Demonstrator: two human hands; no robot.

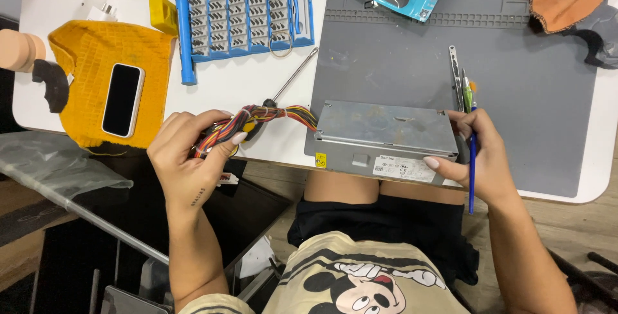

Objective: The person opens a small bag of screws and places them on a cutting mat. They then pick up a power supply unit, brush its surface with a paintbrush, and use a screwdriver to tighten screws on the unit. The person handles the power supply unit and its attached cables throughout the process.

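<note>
Gripping one cable bundle [257, 121], one power supply [380, 137], two hands.

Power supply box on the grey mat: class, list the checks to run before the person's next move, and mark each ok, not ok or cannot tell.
1. Left hand grips cable bundle: ok.
2. Right hand steadies power supply box: ok.
3. Box fully on grey mat: not ok, its near edge overhangs the table.
4. Blue brush held securely in right hand: cannot tell.
5. Screwdriver within reach: ok.
6. Box screws removed: cannot tell.
</note>
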